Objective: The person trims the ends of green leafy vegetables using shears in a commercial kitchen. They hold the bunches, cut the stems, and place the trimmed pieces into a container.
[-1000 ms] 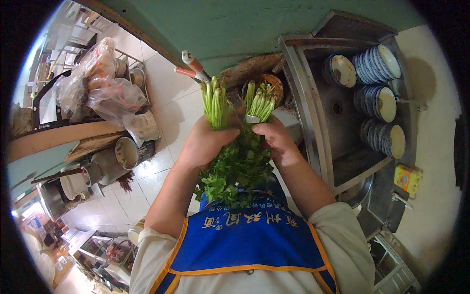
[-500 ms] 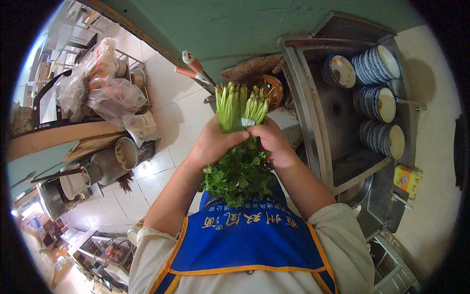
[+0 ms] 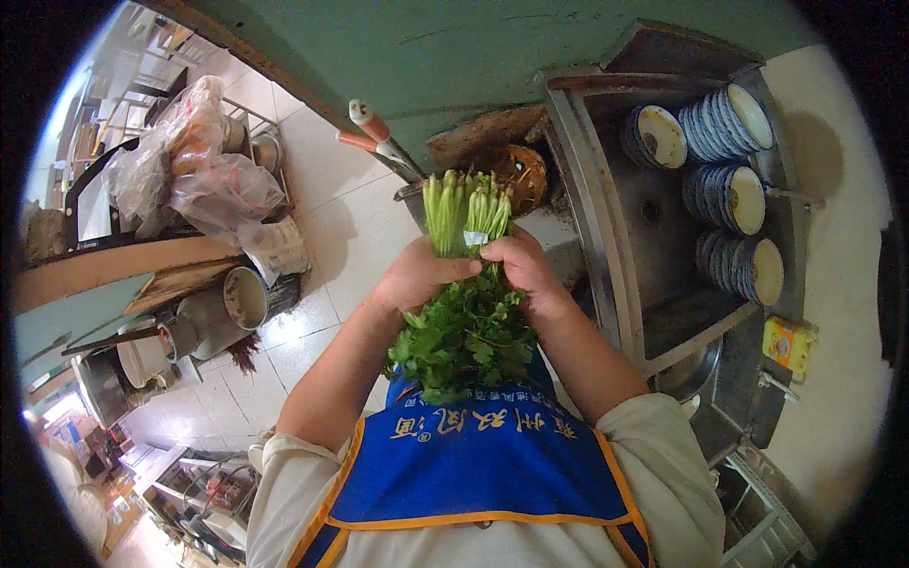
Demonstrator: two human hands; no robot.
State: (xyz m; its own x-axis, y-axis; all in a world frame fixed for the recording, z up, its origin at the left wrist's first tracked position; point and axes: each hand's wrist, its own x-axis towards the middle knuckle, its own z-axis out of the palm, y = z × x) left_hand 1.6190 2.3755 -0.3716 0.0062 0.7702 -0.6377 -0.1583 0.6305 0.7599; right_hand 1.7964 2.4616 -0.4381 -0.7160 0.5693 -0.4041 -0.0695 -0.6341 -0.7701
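Observation:
In front of my blue apron (image 3: 483, 483) I hold a bunch of celery-like greens (image 3: 445, 220), pale cut stem ends up and dark green leaves (image 3: 464, 346) hanging down. My left hand (image 3: 418, 275) is wrapped round the left side of the stems, and my right hand (image 3: 526, 269) round the right side. Both thumbs press on the front and nearly meet. A small whitish tag or tape (image 3: 475, 238) shows on the right-hand stems, just above the thumbs. My other fingers are mostly hidden behind the bunch.
To the right stands a metal sink (image 3: 653, 322) with several stacks of bowls (image 3: 724, 123). A brown basket (image 3: 521, 175) and tool handles (image 3: 371, 123) lie beyond the bunch. At left are plastic bags (image 3: 222, 189) on a rack, and a gas cylinder (image 3: 201, 320).
The stem tops have dropped slightly and drawn closer together. The leaves have shifted a little, and both hands keep their grip.

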